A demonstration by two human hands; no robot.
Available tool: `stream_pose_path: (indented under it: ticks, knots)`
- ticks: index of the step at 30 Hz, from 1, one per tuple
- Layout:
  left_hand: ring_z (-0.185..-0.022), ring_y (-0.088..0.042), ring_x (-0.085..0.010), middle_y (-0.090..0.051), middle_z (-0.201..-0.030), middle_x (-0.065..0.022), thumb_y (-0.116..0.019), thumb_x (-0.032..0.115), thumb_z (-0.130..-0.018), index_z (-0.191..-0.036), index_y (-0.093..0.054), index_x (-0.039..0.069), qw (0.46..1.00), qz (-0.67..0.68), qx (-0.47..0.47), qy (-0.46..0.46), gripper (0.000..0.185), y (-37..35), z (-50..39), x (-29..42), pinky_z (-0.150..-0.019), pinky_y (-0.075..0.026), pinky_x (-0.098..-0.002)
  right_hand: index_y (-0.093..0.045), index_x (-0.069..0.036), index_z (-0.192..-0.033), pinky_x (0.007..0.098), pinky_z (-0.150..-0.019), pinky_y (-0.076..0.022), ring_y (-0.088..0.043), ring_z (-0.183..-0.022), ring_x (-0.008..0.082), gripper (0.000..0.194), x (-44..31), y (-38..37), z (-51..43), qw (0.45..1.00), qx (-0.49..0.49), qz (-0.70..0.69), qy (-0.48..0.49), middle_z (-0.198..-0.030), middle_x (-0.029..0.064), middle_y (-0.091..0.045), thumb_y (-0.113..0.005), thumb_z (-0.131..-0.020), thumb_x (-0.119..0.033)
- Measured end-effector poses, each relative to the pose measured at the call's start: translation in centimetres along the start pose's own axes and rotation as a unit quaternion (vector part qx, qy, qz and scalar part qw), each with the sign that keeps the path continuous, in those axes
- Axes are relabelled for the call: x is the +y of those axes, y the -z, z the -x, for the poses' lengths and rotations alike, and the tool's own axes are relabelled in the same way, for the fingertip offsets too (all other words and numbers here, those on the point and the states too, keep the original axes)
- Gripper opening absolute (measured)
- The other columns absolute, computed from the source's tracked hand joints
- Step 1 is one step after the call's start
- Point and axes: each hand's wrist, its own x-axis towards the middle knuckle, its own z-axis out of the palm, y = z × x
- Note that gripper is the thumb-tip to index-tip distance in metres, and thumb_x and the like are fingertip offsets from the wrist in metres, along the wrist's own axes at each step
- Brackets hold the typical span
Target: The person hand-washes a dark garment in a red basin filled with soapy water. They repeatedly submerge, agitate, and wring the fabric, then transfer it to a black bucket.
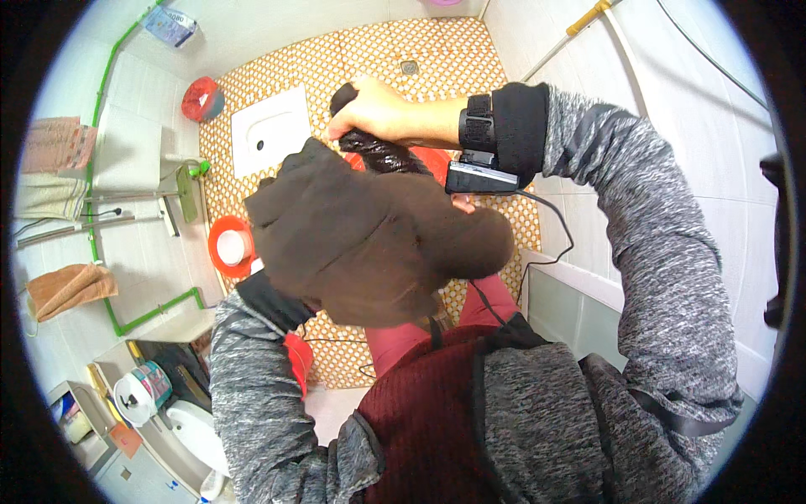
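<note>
My right hand [374,113] grips a twisted, shiny wet end of a dark brown garment [378,246]. A short bit of the cloth sticks out beyond my fist. The broad part of the garment hangs bunched in front of my body, across the middle of the view. Behind it my left forearm disappears, and the cloth covers nearly all of my left hand [463,203]; only a small bit of finger seems to show at the garment's right edge. Partly hidden under the cloth is a red basin [437,162] on the floor.
A white squat toilet [271,129] is set in the patterned floor, near a lined bin [203,99]. A smaller red basin [232,246] holds a white container. Towels [72,291] hang on the left wall. A cable [567,233] dangles from my right wrist device [482,176].
</note>
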Motion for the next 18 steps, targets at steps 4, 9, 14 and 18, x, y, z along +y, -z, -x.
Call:
stream_pose_path:
  ticks: [4, 9, 14, 18]
  knots:
    - [-0.085, -0.064, -0.0259, -0.066, -0.092, -0.0118, -0.071, 0.021, -0.077, -0.093, -0.065, 0.002, 0.997, 0.030, -0.026, 0.064, 0.026, -4.9, 1.4, -2.1, -0.077, -0.050, -0.0381, -0.072, 0.002, -0.071, 0.0350, -0.070, -0.0538, -0.069, -0.071, 0.0279, 0.038, 4.0, -1.2, 0.4, 0.997, 0.043, 0.042, -0.041, -0.074, 0.0182, -0.070, -0.081, -0.056, -0.032]
    - [-0.083, -0.065, -0.0271, -0.066, -0.090, -0.0127, -0.072, 0.023, -0.076, -0.091, -0.065, 0.002, 0.990, 0.047, -0.050, 0.120, 0.027, -10.4, 1.5, -4.1, -0.075, -0.051, -0.0389, -0.072, 0.002, -0.078, 0.0385, -0.071, -0.0526, -0.068, -0.074, 0.0293, 0.036, 7.4, -2.4, 0.4, 0.989, -0.017, 0.122, -0.078, -0.078, 0.0201, -0.070, -0.077, -0.061, -0.028]
    - [-0.081, -0.065, -0.0283, -0.066, -0.088, -0.0135, -0.072, 0.025, -0.075, -0.089, -0.065, 0.002, 0.987, 0.048, -0.062, 0.140, 0.028, -12.8, 1.6, -4.8, -0.073, -0.052, -0.0398, -0.071, 0.004, -0.082, 0.0387, -0.072, -0.0524, -0.069, -0.075, 0.0308, 0.041, 11.0, -3.3, -0.4, 0.985, -0.061, 0.116, -0.111, -0.081, 0.0214, -0.070, -0.081, -0.060, -0.030]
    - [-0.080, -0.066, -0.0292, -0.066, -0.086, -0.0142, -0.073, 0.027, -0.074, -0.087, -0.065, 0.002, 0.987, 0.045, -0.060, 0.144, 0.028, -12.4, 1.6, -4.9, -0.071, -0.052, -0.0405, -0.073, -0.006, -0.089, 0.0410, -0.081, -0.0517, -0.067, -0.095, 0.0348, 0.033, 12.8, -4.8, -1.0, 0.944, -0.144, 0.295, -0.047, -0.099, 0.0190, -0.070, -0.066, -0.078, -0.036]
